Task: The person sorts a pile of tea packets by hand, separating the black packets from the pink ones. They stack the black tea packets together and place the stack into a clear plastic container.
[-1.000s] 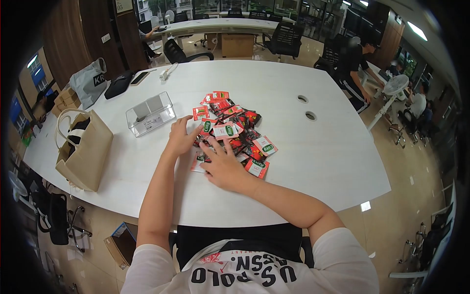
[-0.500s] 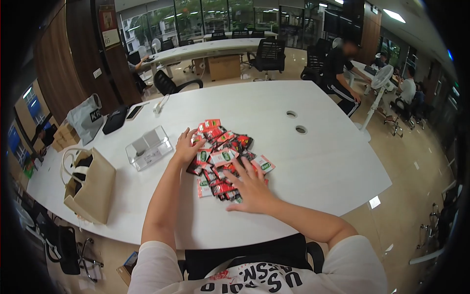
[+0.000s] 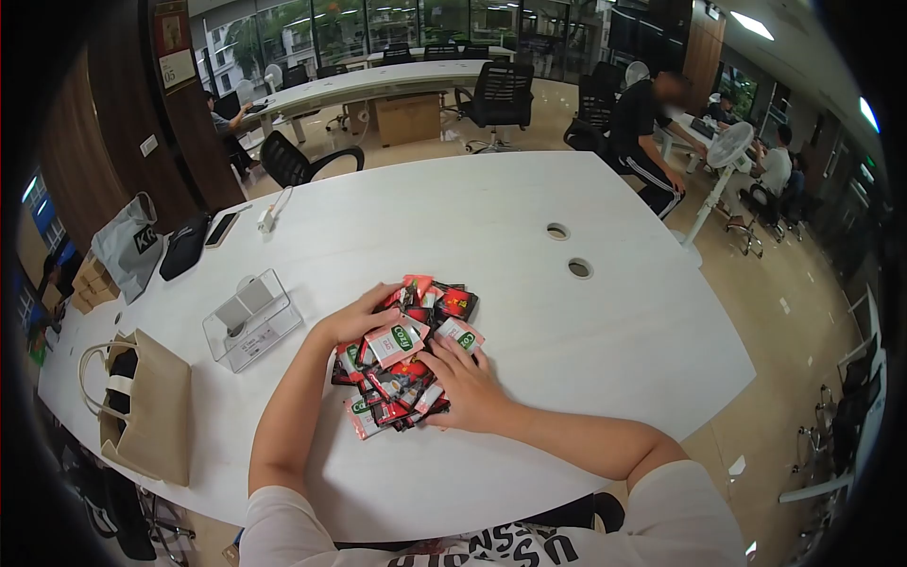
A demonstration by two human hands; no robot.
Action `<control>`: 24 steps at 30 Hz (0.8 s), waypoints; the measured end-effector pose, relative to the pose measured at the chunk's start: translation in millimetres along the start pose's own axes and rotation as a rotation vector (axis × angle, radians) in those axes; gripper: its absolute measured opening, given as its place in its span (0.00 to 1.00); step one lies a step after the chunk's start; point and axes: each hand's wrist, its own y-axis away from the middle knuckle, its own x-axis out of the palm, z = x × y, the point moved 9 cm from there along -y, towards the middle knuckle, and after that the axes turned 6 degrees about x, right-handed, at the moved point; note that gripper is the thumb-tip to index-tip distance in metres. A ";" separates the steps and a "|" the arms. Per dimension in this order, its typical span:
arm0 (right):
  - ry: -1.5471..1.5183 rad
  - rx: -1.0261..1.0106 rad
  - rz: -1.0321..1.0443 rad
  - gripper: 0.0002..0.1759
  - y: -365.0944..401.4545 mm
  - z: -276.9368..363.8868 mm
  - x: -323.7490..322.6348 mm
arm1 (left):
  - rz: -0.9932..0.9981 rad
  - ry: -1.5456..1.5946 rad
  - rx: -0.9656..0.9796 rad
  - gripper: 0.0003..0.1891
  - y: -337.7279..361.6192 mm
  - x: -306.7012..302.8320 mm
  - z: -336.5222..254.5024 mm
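Cupping sachets ("Cozy" logos): left hand, right hand.

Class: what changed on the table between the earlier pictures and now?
The spread-out red, black and green sachets were gathered into a tight heap. The left hand and right hand closed in and cup it from both sides. The clear plastic box and beige tote bag stayed put.

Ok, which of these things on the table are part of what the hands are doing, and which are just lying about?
In hand: pile of sachets, cupped between left hand and right hand.

Lying about: clear box, tan tote bag, grey bag, black pouch, phone, white cable, all untouched on the table.
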 end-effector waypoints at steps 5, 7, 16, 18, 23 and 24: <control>0.001 -0.109 -0.164 0.46 -0.2 5.9 4.8 | -0.088 -0.121 -0.021 0.50 48.8 11.6 -32.1; -0.075 -0.133 -0.231 0.38 3.8 13.2 -12.4 | -0.179 -0.183 -0.054 0.48 61.0 14.9 -39.1; -0.211 -0.263 -0.377 0.32 -1.3 21.3 -72.2 | -0.908 0.196 -0.148 0.22 130.1 -9.7 9.3; -0.175 -0.249 -0.410 0.32 -6.3 24.0 -84.8 | -1.068 0.228 -0.063 0.23 152.2 -13.3 -1.3; -0.225 -0.252 -0.481 0.31 -23.4 42.1 -121.8 | -1.433 0.315 0.174 0.22 199.0 -22.8 -16.8; -0.214 -0.253 -0.499 0.30 -29.0 48.5 -125.6 | -1.479 0.265 0.174 0.23 205.8 -21.6 -23.6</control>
